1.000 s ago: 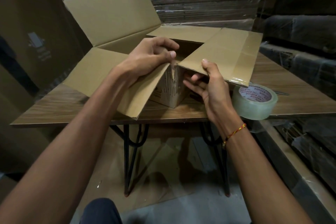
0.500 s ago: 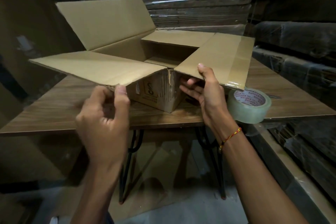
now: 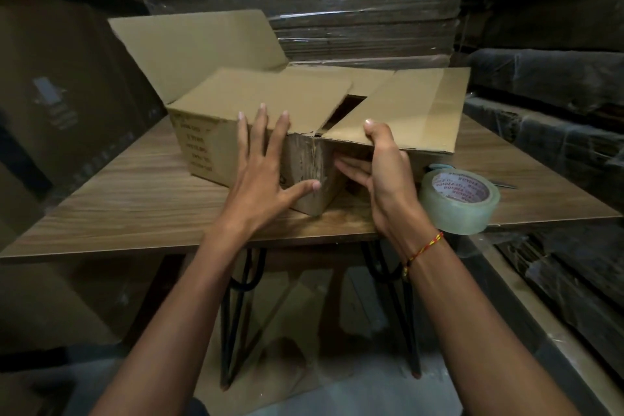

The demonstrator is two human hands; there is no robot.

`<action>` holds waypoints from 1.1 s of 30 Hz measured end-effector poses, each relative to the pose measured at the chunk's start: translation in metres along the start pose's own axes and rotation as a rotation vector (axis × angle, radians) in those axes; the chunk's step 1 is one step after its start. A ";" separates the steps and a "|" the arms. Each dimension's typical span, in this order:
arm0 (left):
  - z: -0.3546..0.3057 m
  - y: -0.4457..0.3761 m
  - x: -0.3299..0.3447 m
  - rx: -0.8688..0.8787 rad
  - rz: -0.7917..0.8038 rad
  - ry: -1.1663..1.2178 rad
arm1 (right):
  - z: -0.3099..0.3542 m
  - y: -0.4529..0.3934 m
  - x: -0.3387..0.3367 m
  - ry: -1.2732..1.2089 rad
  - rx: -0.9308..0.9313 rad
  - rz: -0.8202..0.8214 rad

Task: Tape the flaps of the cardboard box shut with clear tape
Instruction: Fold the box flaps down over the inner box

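Left hand (image 3: pixel 266 179) spread flat on cardboard box (image 3: pixel 236 132), right hand (image 3: pixel 381 165) pinching right flap (image 3: pixel 405 111), tape roll (image 3: pixel 459 201) beside it on table (image 3: pixel 135 199), wrapped stacks (image 3: pixel 337 10) behind

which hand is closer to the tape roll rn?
Right. The right hand grips the box flap just beside the tape roll; the left hand lies spread on the box's near corner, farther off.

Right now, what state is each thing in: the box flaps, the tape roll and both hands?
Cardboard box: on the table, not yet closed, no tape across the flaps.
Left flap: folded down flat.
Right flap: partly lowered, held up.
Back flap: standing open.
Tape roll: untouched at the table's edge.
Left hand: fingers spread, pressing the box's near corner.
Right hand: gripping the right flap's edge.
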State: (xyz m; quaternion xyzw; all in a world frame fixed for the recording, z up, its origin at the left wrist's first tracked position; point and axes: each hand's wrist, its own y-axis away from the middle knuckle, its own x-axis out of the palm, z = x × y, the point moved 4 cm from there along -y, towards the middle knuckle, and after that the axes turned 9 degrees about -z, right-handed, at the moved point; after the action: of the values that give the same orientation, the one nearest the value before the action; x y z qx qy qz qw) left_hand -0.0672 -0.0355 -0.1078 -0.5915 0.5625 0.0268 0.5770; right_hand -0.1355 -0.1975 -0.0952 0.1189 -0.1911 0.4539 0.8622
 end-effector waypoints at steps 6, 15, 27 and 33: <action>-0.004 0.002 0.004 0.023 -0.091 0.054 | -0.002 0.000 0.006 0.070 -0.032 -0.044; -0.006 -0.004 0.012 0.035 -0.107 0.063 | -0.001 0.009 0.008 0.152 -0.033 -0.050; -0.006 -0.003 0.015 0.035 -0.152 0.036 | 0.006 -0.008 0.012 0.506 -0.629 -0.019; -0.007 -0.003 0.015 0.018 -0.166 0.015 | 0.006 -0.018 0.017 1.008 -0.864 0.285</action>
State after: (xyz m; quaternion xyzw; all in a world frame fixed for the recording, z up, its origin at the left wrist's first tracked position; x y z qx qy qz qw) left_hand -0.0643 -0.0510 -0.1140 -0.6312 0.5161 -0.0306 0.5782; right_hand -0.1132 -0.1976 -0.0833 -0.4888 0.0559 0.4460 0.7477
